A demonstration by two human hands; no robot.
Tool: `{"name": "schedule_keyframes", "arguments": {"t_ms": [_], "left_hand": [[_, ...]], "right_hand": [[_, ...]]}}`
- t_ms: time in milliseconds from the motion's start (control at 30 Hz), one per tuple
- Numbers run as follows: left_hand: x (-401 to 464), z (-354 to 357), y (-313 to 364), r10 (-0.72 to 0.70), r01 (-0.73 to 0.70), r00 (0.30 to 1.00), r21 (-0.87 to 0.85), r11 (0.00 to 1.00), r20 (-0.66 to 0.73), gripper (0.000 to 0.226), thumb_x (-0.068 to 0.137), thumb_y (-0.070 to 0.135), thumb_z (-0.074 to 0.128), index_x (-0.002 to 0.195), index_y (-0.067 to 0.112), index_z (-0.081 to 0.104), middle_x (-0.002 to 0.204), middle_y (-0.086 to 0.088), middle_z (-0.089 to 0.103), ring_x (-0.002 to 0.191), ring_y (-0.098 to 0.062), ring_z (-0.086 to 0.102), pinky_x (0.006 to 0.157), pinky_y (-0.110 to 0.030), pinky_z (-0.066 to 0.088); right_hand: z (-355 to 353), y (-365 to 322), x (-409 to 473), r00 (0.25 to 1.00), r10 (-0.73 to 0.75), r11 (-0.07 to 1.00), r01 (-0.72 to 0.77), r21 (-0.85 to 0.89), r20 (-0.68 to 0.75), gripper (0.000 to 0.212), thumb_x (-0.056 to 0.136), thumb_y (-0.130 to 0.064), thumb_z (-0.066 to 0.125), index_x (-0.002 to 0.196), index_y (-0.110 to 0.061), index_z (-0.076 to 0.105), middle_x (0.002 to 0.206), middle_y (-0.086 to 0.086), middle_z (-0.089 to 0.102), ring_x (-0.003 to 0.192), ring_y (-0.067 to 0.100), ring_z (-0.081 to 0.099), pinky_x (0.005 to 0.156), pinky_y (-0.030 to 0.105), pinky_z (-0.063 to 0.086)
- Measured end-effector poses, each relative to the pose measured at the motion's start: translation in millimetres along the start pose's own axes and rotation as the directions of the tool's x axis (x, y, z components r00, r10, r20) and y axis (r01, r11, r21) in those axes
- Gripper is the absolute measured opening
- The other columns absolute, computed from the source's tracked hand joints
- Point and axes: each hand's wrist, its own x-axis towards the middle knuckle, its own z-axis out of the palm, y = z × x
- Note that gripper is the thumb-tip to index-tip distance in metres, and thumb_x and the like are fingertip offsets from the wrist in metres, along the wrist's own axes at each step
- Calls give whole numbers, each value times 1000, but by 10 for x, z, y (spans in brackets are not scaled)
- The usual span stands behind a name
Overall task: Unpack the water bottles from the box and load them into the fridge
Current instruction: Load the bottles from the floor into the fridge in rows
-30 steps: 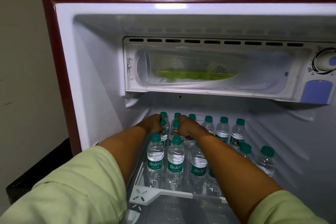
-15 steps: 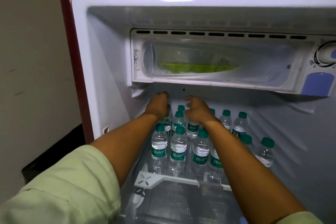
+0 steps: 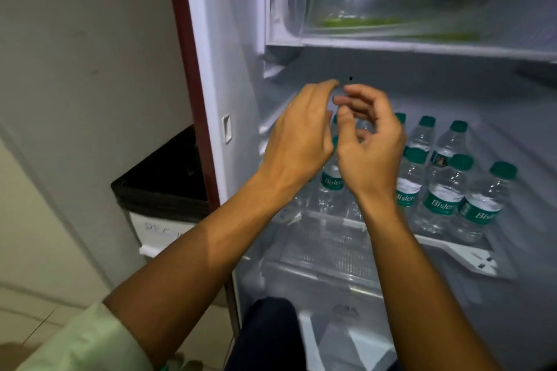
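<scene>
Inside the open fridge (image 3: pixel 211 69), water bottles (image 3: pixel 443 199) stood upright on the shelf (image 3: pixel 452 250). In front of them both hands were raised, holding nothing: left hand (image 3: pixel 301 141) fingers relaxed, right hand (image 3: pixel 370 147) loosely curled. Shelf's right end lay bare.

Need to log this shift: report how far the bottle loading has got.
Done: many clear plastic green-capped water bottles stand on the fridge's clear shelf. In hand: nothing; left hand and right hand hover empty. Left: unknown, the box is out of view.
</scene>
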Motion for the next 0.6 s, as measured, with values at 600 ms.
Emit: {"name": "schedule_keyframes", "arguments": {"t_ms": [600], "left_hand": [[-1485, -1498, -514, -103, 126, 931, 45, 991, -349, 17, 98, 10, 54, 112, 4, 61, 102, -11, 67, 88, -27, 69, 68, -44, 56]], "right_hand": [[667, -503, -1380, 807, -502, 839, 369, 400, 310, 16, 94, -8, 63, 107, 0, 68, 98, 9, 73, 82, 18, 66, 73, 32, 54]]}}
